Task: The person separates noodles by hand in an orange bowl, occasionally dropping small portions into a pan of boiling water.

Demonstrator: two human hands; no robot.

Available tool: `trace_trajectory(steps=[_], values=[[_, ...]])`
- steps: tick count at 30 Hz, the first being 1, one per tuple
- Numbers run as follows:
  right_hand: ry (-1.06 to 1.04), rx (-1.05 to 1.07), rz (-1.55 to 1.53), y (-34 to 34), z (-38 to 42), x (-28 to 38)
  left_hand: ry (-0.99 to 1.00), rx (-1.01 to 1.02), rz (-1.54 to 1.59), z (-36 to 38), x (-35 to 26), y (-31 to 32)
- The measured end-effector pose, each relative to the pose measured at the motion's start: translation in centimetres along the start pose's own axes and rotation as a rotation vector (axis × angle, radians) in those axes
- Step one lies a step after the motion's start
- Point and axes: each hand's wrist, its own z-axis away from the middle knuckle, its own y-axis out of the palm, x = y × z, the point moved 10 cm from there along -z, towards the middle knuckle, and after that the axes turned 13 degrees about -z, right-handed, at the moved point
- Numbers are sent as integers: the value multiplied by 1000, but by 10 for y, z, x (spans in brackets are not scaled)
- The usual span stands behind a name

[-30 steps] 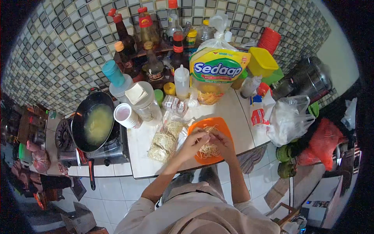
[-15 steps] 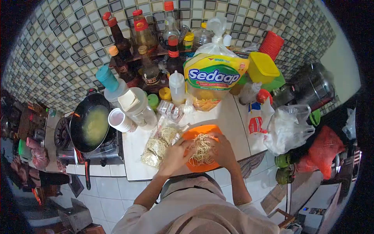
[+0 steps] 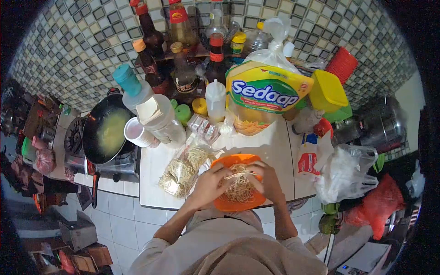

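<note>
Over an orange bowl (image 3: pixel 227 205) at the counter's front edge, both hands pinch a small bundle of dry noodles (image 3: pixel 241 174) stretched between them. My left hand (image 3: pixel 208 187) grips its left end, fingertips closed. On the other side, my right hand (image 3: pixel 269 182) has its thumb and fingers closed on the right end. Below them, a heap of loose, thin noodles (image 3: pixel 240 191) lies in the bowl, partly hidden by the fingers. A clear plastic pack of noodle blocks (image 3: pixel 176 176) rests just left of my left hand.
To the left, a black wok (image 3: pixel 94 151) with yellowish liquid sits on the stove. Behind the bowl stand a squeeze bottle (image 3: pixel 215 98), a clear jar (image 3: pixel 166 126), stacked cups (image 3: pixel 140 133) and a Sedaap oil pouch (image 3: pixel 266 94). A white plastic bag (image 3: pixel 341 176) lies to the right.
The hands have risen from the noodle heap, and a bundle of noodles is now held between them. The camera view has shifted slightly.
</note>
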Motion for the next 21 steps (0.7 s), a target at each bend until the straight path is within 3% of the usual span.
trace_trajectory(steps=[5,7,10,13,16,21], values=[[-138,-188,-163,-21,3,14,87,-157,298,-2,-9,-23],[-3,-153,-274,-23,4,10,126,-70,356,-2,-10,-12],[27,-121,-432,-21,8,2,94,13,249,1,-6,2],[19,-108,-379,-23,5,4,237,-112,158,4,-17,-3],[21,-64,-298,-18,7,11,132,-212,68,6,-22,-15],[-40,-46,-274,-6,7,18,102,-124,214,6,-28,-13]])
